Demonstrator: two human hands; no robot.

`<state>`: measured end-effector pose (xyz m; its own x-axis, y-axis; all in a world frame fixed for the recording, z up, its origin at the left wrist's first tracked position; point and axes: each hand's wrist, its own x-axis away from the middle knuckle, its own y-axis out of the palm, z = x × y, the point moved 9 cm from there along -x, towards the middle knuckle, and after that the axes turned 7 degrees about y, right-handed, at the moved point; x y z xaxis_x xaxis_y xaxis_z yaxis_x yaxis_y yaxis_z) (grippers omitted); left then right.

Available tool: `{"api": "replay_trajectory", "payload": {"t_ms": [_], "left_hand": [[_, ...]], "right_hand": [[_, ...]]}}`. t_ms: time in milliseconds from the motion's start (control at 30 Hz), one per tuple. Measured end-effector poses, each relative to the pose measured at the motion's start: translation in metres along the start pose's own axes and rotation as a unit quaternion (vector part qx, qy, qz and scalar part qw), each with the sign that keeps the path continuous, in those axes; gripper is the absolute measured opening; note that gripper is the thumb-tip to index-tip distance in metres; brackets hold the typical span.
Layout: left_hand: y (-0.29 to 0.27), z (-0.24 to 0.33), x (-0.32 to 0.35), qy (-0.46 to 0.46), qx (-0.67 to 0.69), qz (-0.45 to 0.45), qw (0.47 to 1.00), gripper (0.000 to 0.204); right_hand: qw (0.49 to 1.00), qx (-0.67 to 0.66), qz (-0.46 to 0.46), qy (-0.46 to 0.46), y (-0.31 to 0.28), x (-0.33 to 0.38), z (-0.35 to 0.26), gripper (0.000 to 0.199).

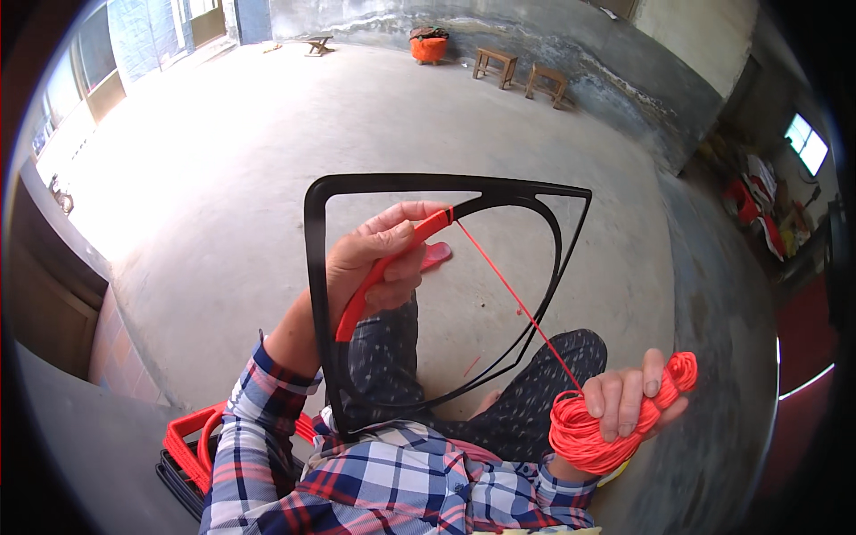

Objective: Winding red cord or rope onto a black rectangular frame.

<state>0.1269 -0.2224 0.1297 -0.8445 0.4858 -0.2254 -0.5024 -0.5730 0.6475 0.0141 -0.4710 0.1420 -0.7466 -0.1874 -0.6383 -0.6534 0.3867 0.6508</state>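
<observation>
A black frame [401, 184] with straight outer bars and a curved inner bar stands over my lap. Red cord is wound tightly round a stretch of that inner bar [364, 292]. My left hand [370, 254] reaches through the frame, its fingers closed round the wrapped part just below where the winding ends. From there a taut strand of red cord [510, 283] slants down to the right. It leads to a loose hank of red cord [588, 443], which my right hand [620, 401] grips at the lower right, well apart from the frame.
At my lower left lies a stack with a red-wrapped frame [185, 441] above black ones. A pink slipper [437, 257] shows on the concrete floor [223, 205]. Along the far wall stand wooden stools [496, 62] and an orange tub [429, 50]. Piled goods [758, 196] sit at the right.
</observation>
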Motion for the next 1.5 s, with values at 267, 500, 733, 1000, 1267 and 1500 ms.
{"api": "replay_trajectory", "payload": {"t_ms": [267,500,733,1000,1267,1500], "left_hand": [[-0.003,0.010,0.003,0.020,-0.039,-0.029,0.999,0.037],[-0.003,0.005,0.005,0.002,-0.010,0.014,1.000,0.038],[0.037,-0.007,-0.001,-0.042,-0.038,0.007,0.998,0.046],[0.059,-0.035,-0.016,-0.080,0.054,0.005,0.995,0.084],[0.069,-0.025,-0.026,0.010,0.004,-0.010,1.000,0.043],[0.055,-0.030,-0.024,0.001,0.095,0.046,0.994,0.039]], "right_hand": [[0.995,0.039,0.089,0.016,-0.017,0.012,0.009,0.043],[0.958,-0.148,0.233,0.084,-0.147,0.032,0.036,0.046],[0.953,0.065,0.235,0.178,-0.058,-0.021,0.064,0.065],[0.877,0.413,0.084,0.230,0.007,-0.094,0.059,0.044],[0.832,0.551,0.018,0.056,0.021,-0.116,0.041,0.032],[0.850,0.503,-0.117,-0.107,0.121,-0.064,-0.003,0.020]]}}
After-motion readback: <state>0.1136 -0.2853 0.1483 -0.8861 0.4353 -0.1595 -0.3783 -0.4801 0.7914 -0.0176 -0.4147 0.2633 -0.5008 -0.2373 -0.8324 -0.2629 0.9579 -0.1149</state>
